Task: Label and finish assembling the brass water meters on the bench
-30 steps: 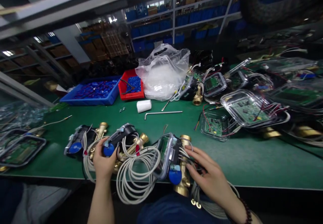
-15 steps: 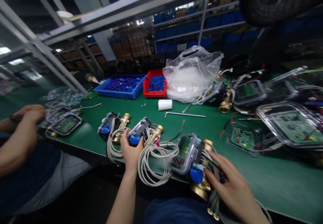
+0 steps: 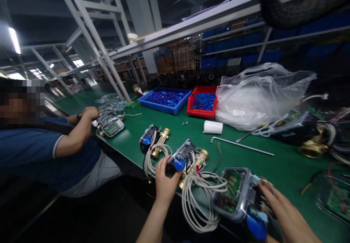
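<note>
My left hand (image 3: 164, 180) grips a brass water-meter assembly (image 3: 188, 158) with a black housing and a round blue cap at the near edge of the green bench (image 3: 175, 135). Coils of grey cable (image 3: 201, 199) hang from it over the edge. My right hand (image 3: 284, 213) rests with fingers stretched on a second meter (image 3: 237, 195) that has a clear cover over a circuit board and a blue cap. A third meter (image 3: 153, 141) lies just left of the one I hold.
A co-worker in a blue shirt (image 3: 35, 151) sits at the left, hands on a clear-covered board (image 3: 111, 126). Behind are a blue tray (image 3: 165, 100), a red tray (image 3: 203, 104), a plastic bag (image 3: 259, 95), a white roll (image 3: 212, 127) and a long hex key (image 3: 240, 145).
The view has swung left, bringing the co-worker fully into sight. My left hand still holds its meter; my right hand and the covered meter now sit at the lower right.
</note>
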A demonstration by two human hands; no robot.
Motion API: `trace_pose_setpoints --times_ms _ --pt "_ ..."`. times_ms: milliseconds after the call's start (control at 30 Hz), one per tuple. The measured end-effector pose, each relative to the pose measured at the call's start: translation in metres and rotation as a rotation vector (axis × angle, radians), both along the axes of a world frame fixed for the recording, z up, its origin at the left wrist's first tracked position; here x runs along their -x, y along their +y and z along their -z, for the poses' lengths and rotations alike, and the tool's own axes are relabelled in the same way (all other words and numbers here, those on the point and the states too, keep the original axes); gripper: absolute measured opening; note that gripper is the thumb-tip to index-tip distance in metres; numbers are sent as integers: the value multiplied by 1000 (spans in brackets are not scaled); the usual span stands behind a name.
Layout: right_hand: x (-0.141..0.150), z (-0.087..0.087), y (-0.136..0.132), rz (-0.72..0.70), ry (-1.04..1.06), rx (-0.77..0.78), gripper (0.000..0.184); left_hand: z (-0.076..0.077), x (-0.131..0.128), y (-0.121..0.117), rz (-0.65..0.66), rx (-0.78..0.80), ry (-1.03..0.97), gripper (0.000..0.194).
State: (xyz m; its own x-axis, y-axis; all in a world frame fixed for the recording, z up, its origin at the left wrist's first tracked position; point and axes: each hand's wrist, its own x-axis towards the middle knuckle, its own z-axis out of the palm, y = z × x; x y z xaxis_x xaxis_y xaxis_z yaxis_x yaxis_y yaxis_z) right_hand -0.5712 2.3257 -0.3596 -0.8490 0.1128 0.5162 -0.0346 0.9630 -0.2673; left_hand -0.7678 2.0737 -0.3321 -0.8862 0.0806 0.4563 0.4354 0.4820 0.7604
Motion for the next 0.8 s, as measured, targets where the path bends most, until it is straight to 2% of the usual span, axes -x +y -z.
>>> trace_pose_setpoints --times_ms 133,300,400,500,600,700,800 --pt "18 -15 1 -67 -101 17 77 3 0 2 -13 -25 1 46" --pt "47 -24 -4 -40 -108 28 80 5 3 0 -11 1 21 44" --pt "60 -28 -8 -22 -90 79 79 7 8 -5 -78 82 79 45" --pt "68 -27 -6 -36 -113 120 79 12 15 -11 -170 209 181 55" --pt "77 -18 1 -98 -173 131 79 17 24 -19 -170 303 174 53" --pt "96 -13 3 -138 -209 174 77 19 37 -28 -140 302 108 48" --pt "125 -22 -10 -167 -255 253 77 17 57 -41 -151 248 74 45"
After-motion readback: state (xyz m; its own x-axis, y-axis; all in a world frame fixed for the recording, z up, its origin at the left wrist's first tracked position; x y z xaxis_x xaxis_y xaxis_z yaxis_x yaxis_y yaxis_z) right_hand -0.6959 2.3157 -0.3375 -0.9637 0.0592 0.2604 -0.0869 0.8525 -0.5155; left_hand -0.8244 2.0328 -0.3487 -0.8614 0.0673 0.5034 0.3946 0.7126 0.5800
